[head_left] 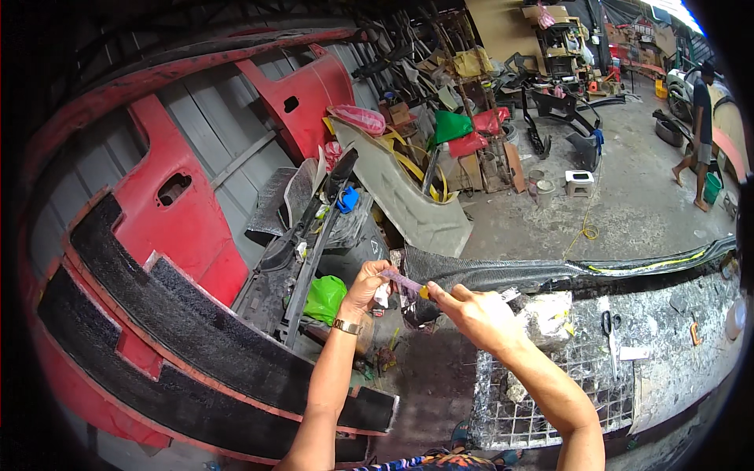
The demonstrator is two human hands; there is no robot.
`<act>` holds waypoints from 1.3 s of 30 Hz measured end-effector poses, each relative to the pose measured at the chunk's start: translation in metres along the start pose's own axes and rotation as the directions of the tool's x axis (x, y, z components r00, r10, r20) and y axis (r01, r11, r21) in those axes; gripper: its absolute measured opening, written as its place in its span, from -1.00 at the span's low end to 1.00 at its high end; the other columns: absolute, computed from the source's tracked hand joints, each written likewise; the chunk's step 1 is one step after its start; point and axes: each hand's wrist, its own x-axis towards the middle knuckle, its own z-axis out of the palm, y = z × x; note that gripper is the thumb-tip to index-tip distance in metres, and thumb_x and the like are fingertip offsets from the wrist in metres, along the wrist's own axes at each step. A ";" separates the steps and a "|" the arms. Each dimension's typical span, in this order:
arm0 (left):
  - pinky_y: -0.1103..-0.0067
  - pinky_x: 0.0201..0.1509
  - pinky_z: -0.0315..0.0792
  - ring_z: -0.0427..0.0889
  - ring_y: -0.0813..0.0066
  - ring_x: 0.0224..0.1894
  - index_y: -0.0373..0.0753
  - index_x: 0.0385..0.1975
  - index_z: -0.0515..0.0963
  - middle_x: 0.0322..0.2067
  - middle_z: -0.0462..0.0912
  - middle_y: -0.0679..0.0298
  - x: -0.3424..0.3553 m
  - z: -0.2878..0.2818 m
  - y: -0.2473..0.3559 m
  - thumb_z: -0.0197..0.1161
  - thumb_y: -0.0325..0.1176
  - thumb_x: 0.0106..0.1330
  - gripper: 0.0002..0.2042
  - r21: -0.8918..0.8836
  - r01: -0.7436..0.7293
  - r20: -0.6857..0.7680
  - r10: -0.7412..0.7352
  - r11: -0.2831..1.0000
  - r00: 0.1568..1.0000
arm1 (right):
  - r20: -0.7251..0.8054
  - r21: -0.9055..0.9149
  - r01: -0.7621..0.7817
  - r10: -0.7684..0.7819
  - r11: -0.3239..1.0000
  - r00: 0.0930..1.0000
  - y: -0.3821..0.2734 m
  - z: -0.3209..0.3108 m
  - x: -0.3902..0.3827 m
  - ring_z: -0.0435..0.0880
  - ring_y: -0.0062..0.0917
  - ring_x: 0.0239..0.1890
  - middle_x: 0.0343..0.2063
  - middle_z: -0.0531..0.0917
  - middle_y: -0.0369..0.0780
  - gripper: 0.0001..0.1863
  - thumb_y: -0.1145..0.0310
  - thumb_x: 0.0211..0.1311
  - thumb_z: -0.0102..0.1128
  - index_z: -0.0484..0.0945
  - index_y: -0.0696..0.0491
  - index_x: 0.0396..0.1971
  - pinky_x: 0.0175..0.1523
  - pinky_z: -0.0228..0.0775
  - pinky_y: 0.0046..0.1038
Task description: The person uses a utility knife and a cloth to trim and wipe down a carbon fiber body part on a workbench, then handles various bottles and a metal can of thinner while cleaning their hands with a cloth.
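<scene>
My left hand, with a metal-banded watch on the wrist, pinches the far end of a narrow flat purple-grey strip. A crumpled white scrap hangs by its fingers; whether it is held cannot be made out. At the strip's other end is a yellow part, closed in the fingers of my right hand. The exact kind of strip does not show. Just beyond both hands lies a long black woven-textured panel, stretching off to the right.
A mesh-topped workbench on the right bears scissors and an orange clamp-like piece. Red body panels lean left, near black curved pieces. Beyond stand a white stool and a walking person.
</scene>
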 end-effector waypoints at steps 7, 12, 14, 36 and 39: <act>0.79 -0.66 0.28 0.47 0.77 -0.70 -0.20 -0.58 0.53 -0.68 0.57 0.38 -0.002 0.005 0.003 0.22 -0.26 0.25 -0.79 0.051 0.033 -0.039 -0.031 0.998 0.999 | 0.019 0.026 -0.044 0.044 0.999 0.999 -0.001 -0.003 -0.012 0.63 -0.26 -0.50 -0.43 0.55 -0.12 -0.48 0.43 0.12 0.00 0.31 -0.05 0.15 -0.44 0.46 -0.30; 0.80 -0.71 0.24 0.44 0.78 -0.74 -0.19 -0.61 0.54 -0.69 0.57 0.38 -0.009 0.003 0.002 0.23 -0.25 0.25 -0.77 0.112 0.059 -0.053 -0.053 0.992 0.997 | 0.071 0.007 -0.041 0.040 0.999 0.997 -0.005 -0.017 -0.015 0.63 -0.27 -0.53 -0.42 0.58 -0.12 -0.52 0.41 0.12 0.00 0.36 -0.07 0.12 -0.46 0.47 -0.30; 0.79 -0.72 0.23 0.44 0.78 -0.75 -0.20 -0.60 0.54 -0.70 0.57 0.38 -0.010 0.006 0.002 0.23 -0.24 0.24 -0.77 0.118 0.089 -0.054 -0.083 0.989 0.995 | 0.093 -0.045 -0.025 0.029 0.999 0.995 -0.005 -0.026 -0.011 0.63 -0.28 -0.54 -0.42 0.59 -0.14 -0.53 0.41 0.11 0.00 0.37 -0.08 0.10 -0.47 0.48 -0.30; 0.77 -0.66 0.26 0.42 0.75 -0.70 -0.20 -0.64 0.49 -0.71 0.50 0.42 0.004 0.002 0.010 0.21 -0.25 0.23 -0.76 0.060 0.132 -0.009 -0.131 0.989 0.991 | 0.095 -0.168 0.161 -0.146 0.973 0.985 0.008 -0.035 0.005 0.65 -0.36 -0.55 -0.46 0.59 -0.18 -0.55 0.41 0.10 -0.01 0.41 -0.02 0.06 -0.50 0.49 -0.39; 0.78 -0.62 0.28 0.45 0.73 -0.68 -0.21 -0.63 0.53 -0.70 0.51 0.40 0.013 -0.005 0.019 0.17 -0.15 0.25 -0.69 0.079 0.179 0.026 -0.182 0.981 0.983 | 0.124 -0.179 0.151 -0.130 0.972 0.984 0.008 -0.036 0.009 0.65 -0.35 -0.55 -0.41 0.59 -0.19 -0.53 0.42 0.09 -0.01 0.39 -0.04 0.09 -0.46 0.51 -0.38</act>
